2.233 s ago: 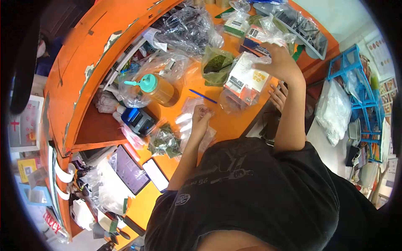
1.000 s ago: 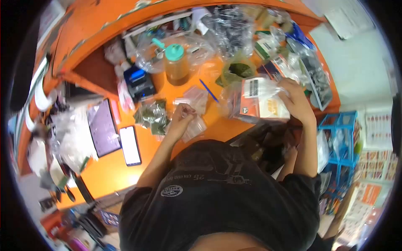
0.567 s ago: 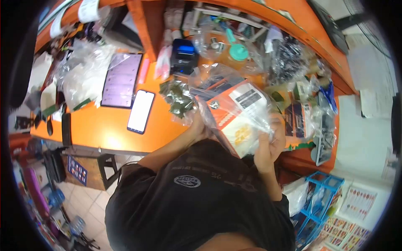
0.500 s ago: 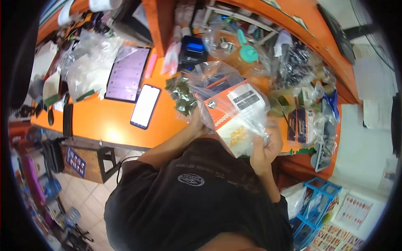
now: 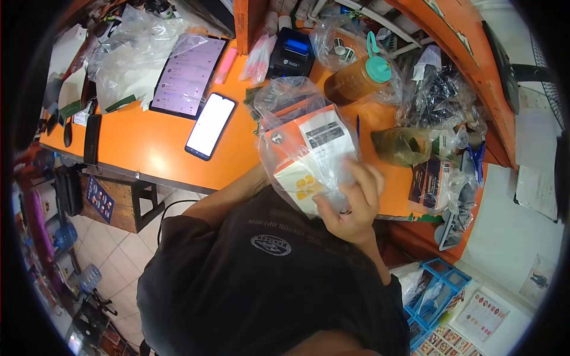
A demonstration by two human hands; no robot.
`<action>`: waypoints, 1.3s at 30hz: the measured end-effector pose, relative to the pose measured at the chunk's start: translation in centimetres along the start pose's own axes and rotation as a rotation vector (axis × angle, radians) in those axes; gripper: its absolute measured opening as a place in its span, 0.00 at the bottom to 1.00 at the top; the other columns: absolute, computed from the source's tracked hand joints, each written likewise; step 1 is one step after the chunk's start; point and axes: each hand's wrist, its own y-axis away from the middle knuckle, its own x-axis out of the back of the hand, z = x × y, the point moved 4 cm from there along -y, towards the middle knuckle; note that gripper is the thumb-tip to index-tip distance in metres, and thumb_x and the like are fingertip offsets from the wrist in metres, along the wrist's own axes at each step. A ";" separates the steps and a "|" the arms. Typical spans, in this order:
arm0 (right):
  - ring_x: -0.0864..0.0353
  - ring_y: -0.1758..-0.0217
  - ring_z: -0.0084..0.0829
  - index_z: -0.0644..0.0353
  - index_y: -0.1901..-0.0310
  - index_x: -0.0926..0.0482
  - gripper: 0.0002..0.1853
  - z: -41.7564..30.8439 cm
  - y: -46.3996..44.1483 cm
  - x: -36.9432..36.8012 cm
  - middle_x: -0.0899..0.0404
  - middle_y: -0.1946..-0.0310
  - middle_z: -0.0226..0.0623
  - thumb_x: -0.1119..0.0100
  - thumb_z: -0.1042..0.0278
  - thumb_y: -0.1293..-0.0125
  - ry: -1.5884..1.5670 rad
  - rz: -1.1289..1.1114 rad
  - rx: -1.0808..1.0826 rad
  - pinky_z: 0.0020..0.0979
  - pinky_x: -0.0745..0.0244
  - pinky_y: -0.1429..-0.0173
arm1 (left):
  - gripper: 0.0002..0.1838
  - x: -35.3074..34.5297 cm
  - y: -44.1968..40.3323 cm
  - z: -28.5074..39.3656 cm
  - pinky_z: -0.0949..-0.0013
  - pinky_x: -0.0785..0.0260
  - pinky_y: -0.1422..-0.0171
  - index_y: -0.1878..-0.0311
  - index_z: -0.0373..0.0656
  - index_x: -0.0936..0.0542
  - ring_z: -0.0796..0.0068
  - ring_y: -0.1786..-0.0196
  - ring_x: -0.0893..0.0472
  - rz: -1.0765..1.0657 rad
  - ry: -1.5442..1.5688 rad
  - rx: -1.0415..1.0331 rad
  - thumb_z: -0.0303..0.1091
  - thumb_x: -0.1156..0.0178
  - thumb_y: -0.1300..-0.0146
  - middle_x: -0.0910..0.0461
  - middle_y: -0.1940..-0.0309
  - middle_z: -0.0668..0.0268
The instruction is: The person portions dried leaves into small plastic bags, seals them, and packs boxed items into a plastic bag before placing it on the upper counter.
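Note:
A clear plastic bag (image 5: pixel 309 154) with orange, white and dark printed packets in it is held up close to my chest, above the orange table (image 5: pixel 130 142). My right hand (image 5: pixel 356 204) grips its lower right end, fingers curled round the gathered plastic. The bag covers my left hand, at its lower left side; only the forearm shows. Just left of the bag lies a phone (image 5: pixel 211 126) with a bright screen, beside a tablet (image 5: pixel 187 77). Some green leaves in plastic are partly hidden behind the bag.
A black printer (image 5: pixel 291 53) and a brown bottle with a teal lid (image 5: pixel 356 77) stand behind the bag. To the right are a greenish bag (image 5: pixel 401 145) and more packets (image 5: pixel 428 184). White plastic bags (image 5: pixel 130 59) lie at the left. Blue racks (image 5: pixel 433 296) stand lower right.
The packet bag has been lifted from the table's right side and brought in front of my chest. My left hand has gone behind it. The view has swung round.

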 end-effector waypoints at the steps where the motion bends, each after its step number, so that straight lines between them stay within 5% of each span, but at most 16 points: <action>1: 0.29 0.52 0.43 0.64 0.68 0.24 0.15 -0.1 0.0 -0.2 0.24 0.56 0.46 0.28 0.70 0.55 0.015 -0.035 0.035 0.38 0.32 0.53 | 0.33 0.0 0.1 -0.1 0.48 0.37 0.34 0.39 0.40 0.33 0.55 0.41 0.27 0.002 -0.003 0.004 0.60 0.62 0.33 0.30 0.40 0.55; 11: 0.29 0.58 0.41 0.64 0.56 0.27 0.24 0.4 1.7 -2.0 0.26 0.63 0.40 0.27 0.72 0.55 -0.327 0.265 -0.161 0.37 0.34 0.52 | 0.30 -0.7 0.4 -0.9 0.50 0.37 0.35 0.42 0.40 0.32 0.56 0.42 0.27 -0.003 -0.045 0.037 0.57 0.59 0.34 0.29 0.42 0.55; 14: 0.31 0.56 0.39 0.65 0.52 0.25 0.25 -0.8 -0.1 -0.7 0.26 0.61 0.39 0.29 0.70 0.53 -0.039 0.015 -0.228 0.36 0.37 0.49 | 0.29 -1.0 0.2 -0.8 0.50 0.37 0.35 0.42 0.40 0.32 0.56 0.42 0.27 -0.004 -0.059 0.032 0.56 0.58 0.34 0.29 0.42 0.55; 17: 0.33 0.54 0.38 0.63 0.51 0.23 0.24 -1.3 -0.5 -0.5 0.26 0.59 0.38 0.30 0.68 0.51 0.089 -0.082 -0.065 0.35 0.39 0.48 | 0.29 -1.1 0.2 -0.8 0.50 0.37 0.35 0.43 0.40 0.31 0.56 0.42 0.27 -0.005 -0.066 0.025 0.55 0.57 0.34 0.29 0.43 0.55; 24: 0.34 0.48 0.40 0.60 0.54 0.20 0.18 -0.7 -0.1 -1.0 0.24 0.49 0.34 0.32 0.70 0.50 0.057 -0.085 -0.004 0.36 0.38 0.44 | 0.26 -1.5 0.1 -0.4 0.51 0.38 0.35 0.45 0.40 0.31 0.57 0.43 0.27 -0.017 -0.074 0.003 0.53 0.55 0.35 0.28 0.43 0.55; 39: 0.33 0.52 0.38 0.64 0.55 0.19 0.20 -0.6 -0.4 -0.8 0.23 0.57 0.35 0.30 0.70 0.53 0.076 -0.089 -0.023 0.35 0.36 0.47 | 0.22 -2.4 -0.3 -0.7 0.53 0.38 0.36 0.48 0.41 0.30 0.58 0.44 0.27 -0.038 -0.098 -0.009 0.48 0.51 0.36 0.28 0.45 0.56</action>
